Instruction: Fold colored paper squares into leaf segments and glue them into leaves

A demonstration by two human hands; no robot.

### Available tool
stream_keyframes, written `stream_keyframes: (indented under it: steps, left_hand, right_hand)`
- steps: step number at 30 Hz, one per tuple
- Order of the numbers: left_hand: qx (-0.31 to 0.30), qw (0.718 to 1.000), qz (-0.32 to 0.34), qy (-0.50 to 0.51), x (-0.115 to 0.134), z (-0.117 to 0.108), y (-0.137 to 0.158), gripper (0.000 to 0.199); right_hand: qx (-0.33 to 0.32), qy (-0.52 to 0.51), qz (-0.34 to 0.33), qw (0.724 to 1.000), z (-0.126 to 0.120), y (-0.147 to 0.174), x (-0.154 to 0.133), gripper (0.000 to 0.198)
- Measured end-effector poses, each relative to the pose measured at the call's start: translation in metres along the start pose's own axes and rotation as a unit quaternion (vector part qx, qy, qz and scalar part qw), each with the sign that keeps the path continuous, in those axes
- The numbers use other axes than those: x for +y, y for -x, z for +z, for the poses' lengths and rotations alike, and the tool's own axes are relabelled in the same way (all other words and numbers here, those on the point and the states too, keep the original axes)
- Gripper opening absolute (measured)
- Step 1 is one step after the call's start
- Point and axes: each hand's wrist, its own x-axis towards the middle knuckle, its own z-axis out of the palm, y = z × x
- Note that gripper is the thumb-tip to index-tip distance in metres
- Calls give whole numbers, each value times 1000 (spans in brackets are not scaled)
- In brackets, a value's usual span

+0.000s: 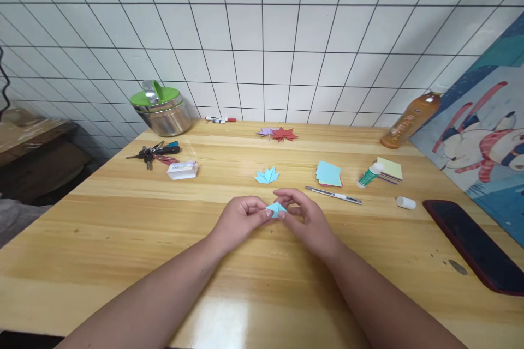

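Note:
Between my two hands, just above the wooden table (164, 262), is a small folded piece of light blue paper (277, 209). My left hand (242, 218) pinches its left corner between thumb and fingers. On the other side, my right hand (305, 219) grips the right corner with the thumb in front and curled fingers behind. Just beyond the hands lies a light blue folded paper shape with several points (267, 176). Farther back, a red pointed paper star (284, 134) overlaps a purple one (267, 131).
To the right are blue paper squares (328, 173), a utility knife (333, 195), a glue stick (370, 174), its white cap (406, 203), a yellow-topped paper stack (389, 169), a bottle (411, 120) and a phone (475, 245). Keys (153, 151), a small box (182, 170), a lidded pot (161, 109) and a marker (220, 119) stand left.

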Motion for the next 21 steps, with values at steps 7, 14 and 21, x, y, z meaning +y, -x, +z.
stream_keyframes:
  steps: [7, 14, 21]
  left_hand:
    - [-34, 999, -11, 10, -3, 1, 0, 20]
    - [-23, 998, -16, 61, -4, 4, -3, 22]
    - [-51, 998, -26, 31, -4, 4, -2, 23]
  right_hand:
    - [-2, 180, -132, 975, 1, -1, 0, 17]
    - [44, 95, -16, 994, 0, -3, 5, 17]
    - [53, -59, 110, 991, 0, -3, 16, 27]
